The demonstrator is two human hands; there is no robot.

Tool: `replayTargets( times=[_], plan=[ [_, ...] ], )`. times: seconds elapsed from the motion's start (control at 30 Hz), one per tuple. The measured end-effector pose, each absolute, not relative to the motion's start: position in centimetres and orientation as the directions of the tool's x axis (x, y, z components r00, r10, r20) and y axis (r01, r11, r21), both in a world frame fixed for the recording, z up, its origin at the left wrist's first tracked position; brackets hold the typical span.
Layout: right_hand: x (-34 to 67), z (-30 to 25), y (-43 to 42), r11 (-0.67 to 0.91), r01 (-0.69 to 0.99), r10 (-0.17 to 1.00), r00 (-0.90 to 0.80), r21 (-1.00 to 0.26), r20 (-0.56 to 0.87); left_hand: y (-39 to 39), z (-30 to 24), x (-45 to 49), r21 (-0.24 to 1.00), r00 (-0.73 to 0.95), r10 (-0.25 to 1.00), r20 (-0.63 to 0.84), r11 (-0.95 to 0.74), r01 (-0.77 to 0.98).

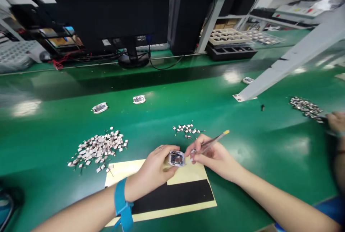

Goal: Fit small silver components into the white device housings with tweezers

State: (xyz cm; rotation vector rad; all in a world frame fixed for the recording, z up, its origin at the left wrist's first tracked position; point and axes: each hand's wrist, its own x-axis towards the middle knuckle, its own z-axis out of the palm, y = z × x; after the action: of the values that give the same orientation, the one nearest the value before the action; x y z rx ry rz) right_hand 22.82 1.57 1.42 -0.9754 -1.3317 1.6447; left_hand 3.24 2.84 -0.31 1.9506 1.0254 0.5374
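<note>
My left hand (157, 162), with a blue strap at the wrist, grips an opened watch case (176, 158) whose circuit parts face up. Close to the case's right side, my right hand (212, 154) is closed around tweezers (212, 141) with a yellow end pointing up and right. A small pale piece seems to be at my right fingertips, too small to name. Beneath both hands lies a yellow sheet (188, 176) with a black strip (175, 196). Beyond them is a small group of white-and-black parts (187, 128).
A larger heap of small white parts (99, 147) lies to the left. Two opened cases (99, 108) sit farther back. A monitor (107, 5) stands behind, and a slanted metal post (283, 59) meets the table at right. Another person's hand (336, 121) is beside a parts pile (306, 108).
</note>
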Motion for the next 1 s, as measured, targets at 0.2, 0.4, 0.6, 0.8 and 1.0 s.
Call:
replayTargets(
  times=[0.2,0.4,0.6,0.8,1.0],
  plan=[
    [22.3,0.8,1.5,-0.062,0.044,0.906,-0.417,-0.997,-0.075,2.7,-0.7,3.2,0.905,0.546,0.836,-0.056,-0.189,0.382],
    [22.3,1.3,1.2,0.173,0.128,0.944,-0.305,-0.977,0.127,2.3,-0.7,3.0,0.931,0.559,0.829,-0.029,-0.182,0.317],
    [22.7,1.8,0.4,0.538,0.253,0.817,-0.393,-0.804,0.423,2.3,0.1,3.2,0.913,0.547,0.827,0.129,-0.315,0.26],
    [22.9,3.0,-1.0,0.777,0.22,0.597,-0.555,-0.59,0.58,2.2,0.5,3.2,0.861,0.624,0.717,0.311,-0.49,0.135],
    [22.7,3.5,-0.4,0.484,0.295,0.867,-0.292,-0.824,0.405,2.1,0.4,3.1,0.905,0.522,0.801,0.292,-0.408,0.12]
  ],
)
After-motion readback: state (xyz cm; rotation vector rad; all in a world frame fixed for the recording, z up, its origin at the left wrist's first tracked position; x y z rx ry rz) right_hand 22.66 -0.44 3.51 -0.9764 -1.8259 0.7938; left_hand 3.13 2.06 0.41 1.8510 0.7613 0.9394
